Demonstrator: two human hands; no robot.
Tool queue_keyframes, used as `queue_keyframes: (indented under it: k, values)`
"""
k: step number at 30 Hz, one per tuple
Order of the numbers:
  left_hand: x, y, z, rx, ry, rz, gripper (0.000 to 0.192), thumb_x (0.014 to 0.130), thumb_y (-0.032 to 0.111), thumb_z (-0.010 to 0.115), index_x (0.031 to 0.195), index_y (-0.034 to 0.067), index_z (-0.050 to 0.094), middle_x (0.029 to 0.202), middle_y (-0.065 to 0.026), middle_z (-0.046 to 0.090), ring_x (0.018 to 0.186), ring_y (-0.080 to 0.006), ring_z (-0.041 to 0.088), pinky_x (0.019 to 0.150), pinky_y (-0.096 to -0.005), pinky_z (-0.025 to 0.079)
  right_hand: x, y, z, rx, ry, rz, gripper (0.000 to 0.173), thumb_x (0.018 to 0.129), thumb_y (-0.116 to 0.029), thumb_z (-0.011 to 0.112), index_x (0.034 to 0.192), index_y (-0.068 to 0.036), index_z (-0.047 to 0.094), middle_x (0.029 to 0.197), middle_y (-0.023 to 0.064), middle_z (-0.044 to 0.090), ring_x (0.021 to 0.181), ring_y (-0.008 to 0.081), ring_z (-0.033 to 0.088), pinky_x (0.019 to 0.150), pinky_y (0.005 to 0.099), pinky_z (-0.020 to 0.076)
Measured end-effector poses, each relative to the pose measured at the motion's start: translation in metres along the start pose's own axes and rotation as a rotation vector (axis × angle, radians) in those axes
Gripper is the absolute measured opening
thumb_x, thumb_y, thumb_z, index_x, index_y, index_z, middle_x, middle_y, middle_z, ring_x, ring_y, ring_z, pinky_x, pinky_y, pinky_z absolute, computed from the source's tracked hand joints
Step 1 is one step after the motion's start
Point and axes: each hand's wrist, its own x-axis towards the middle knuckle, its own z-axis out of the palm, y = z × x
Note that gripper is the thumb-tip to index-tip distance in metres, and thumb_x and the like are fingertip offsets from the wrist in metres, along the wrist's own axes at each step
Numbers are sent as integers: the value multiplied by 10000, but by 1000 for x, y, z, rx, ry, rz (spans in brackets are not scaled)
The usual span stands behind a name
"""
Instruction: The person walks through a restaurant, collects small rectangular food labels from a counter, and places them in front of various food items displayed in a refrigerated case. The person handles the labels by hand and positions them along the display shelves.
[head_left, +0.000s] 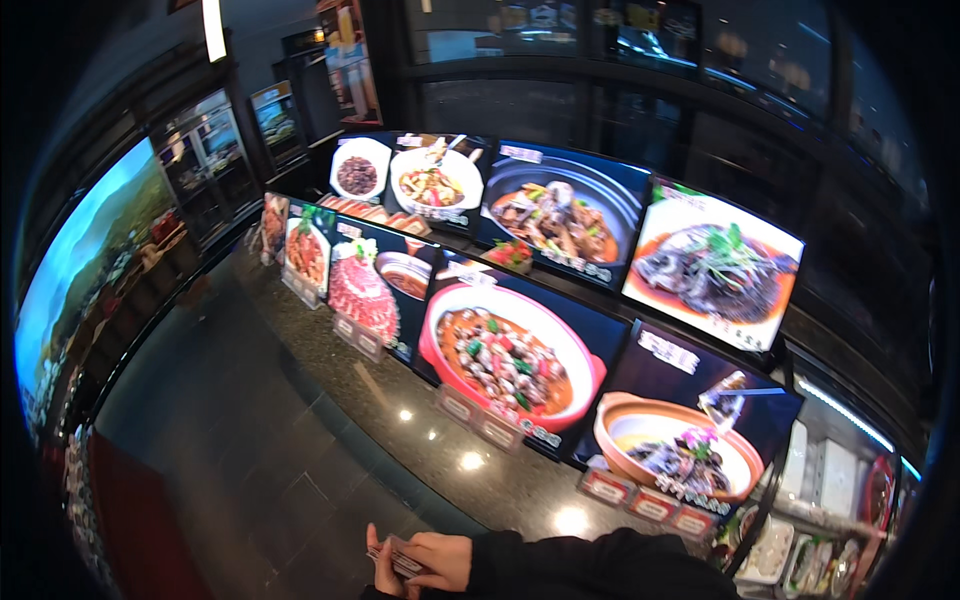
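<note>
At the bottom edge, my left hand (385, 576) is wrapped around a small stack of flat cards or card holders (403, 562), with one finger raised beside it. My right hand (444, 558), in a dark sleeve, reaches across from the right and grips the same stack. Its fingers cover part of the stack. Ahead of both hands is a dark speckled stone counter (382, 409). Small clear sign holders with red-edged cards (651, 504) stand along it, in front of a lit display panel (682, 435) picturing a clay pot of food.
More lit food panels (517, 352) stand in two rows along the counter. Refrigerated shelves with packed food trays (817, 566) are at lower right. A large landscape screen (82, 262) lines the left wall, and a red surface (142, 517) is at lower left above the dark tiled floor (247, 450).
</note>
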Motion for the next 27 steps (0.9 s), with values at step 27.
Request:
queue_keyframes:
  k: [27]
  values:
    - [391, 328, -42, -132, -765, -691, 809, 848, -100, 481, 1438, 325, 126, 1321, -365, 306, 1232, -508, 352, 985, -698, 305, 301, 124, -132, -787, 790, 507, 198, 666, -19, 677, 854, -82, 670, 837, 40, 675, 605, 228, 511, 568, 295, 392]
